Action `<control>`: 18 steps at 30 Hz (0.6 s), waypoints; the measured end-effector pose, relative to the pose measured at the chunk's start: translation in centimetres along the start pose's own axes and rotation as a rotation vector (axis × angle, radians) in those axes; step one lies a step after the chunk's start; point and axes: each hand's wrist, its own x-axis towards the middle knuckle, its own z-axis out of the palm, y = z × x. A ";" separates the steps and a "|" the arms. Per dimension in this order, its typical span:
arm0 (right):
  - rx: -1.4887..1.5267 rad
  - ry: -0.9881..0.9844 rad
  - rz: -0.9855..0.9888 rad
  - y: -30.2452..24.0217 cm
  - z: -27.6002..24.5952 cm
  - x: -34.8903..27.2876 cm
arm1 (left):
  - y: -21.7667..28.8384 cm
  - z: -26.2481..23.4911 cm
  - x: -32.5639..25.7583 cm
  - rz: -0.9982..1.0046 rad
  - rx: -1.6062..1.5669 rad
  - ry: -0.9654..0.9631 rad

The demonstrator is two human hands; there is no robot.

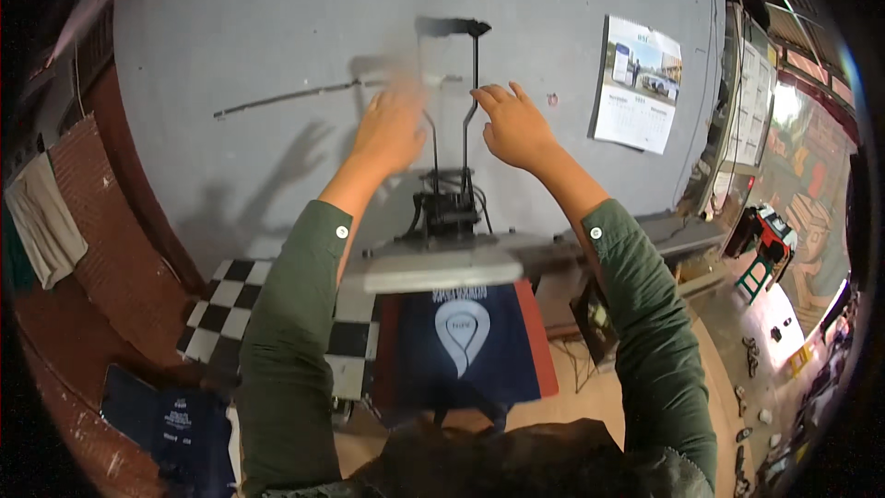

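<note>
A heat press (449,207) stands against the wall, with a tall black lever frame (477,65) rising to a dark crossbar (454,28). My left hand (392,129) is raised beside the frame's left rod, its fingers smeared by motion. On the other side my right hand (516,127) has its fingers stretched and apart, with the tips at the right rod; whether they touch it I cannot tell. Below the pale upper plate (442,273), a navy cloth item (502,337) with a white pin-shaped print lies over a red-brown base (542,350).
A checkered surface (355,337) adjoins the press on the left. Folded navy cloth with white print (180,424) lies at lower left. A calendar (638,83) hangs on the grey wall. Towards the right are a grey ledge (659,235), a green stool (754,277) and scattered footwear.
</note>
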 end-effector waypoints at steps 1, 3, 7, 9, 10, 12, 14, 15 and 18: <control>0.054 -0.010 0.003 -0.6 -0.2 -1.5 | 0.8 -0.3 -1.5 -0.006 -0.011 -0.029; 0.115 -0.035 -0.009 -2.7 -1.5 -4.5 | 2.3 -1.4 -4.6 0.051 -0.060 0.027; 0.258 -0.025 -0.044 -7.7 -5.8 -11.0 | 6.8 -3.9 -11.4 0.065 -0.142 0.027; 0.294 0.057 -0.073 -9.3 -5.9 -14.0 | 9.3 -5.3 -14.5 0.111 -0.240 0.088; 0.337 0.089 -0.098 -10.0 -6.1 -15.4 | 10.2 -5.5 -16.0 0.099 -0.240 0.097; 0.439 0.139 -0.125 -11.2 -6.7 -18.4 | 11.4 -5.2 -18.5 0.135 -0.303 0.064; 0.485 0.105 -0.128 -12.3 -6.8 -21.2 | 12.2 -5.2 -21.2 0.181 -0.363 0.057; 0.510 0.070 -0.121 -12.6 -6.7 -22.7 | 12.7 -4.6 -22.2 0.181 -0.376 0.047; 0.535 -0.033 -0.053 -13.8 -5.7 -26.3 | 13.6 -3.5 -25.4 0.167 -0.503 -0.011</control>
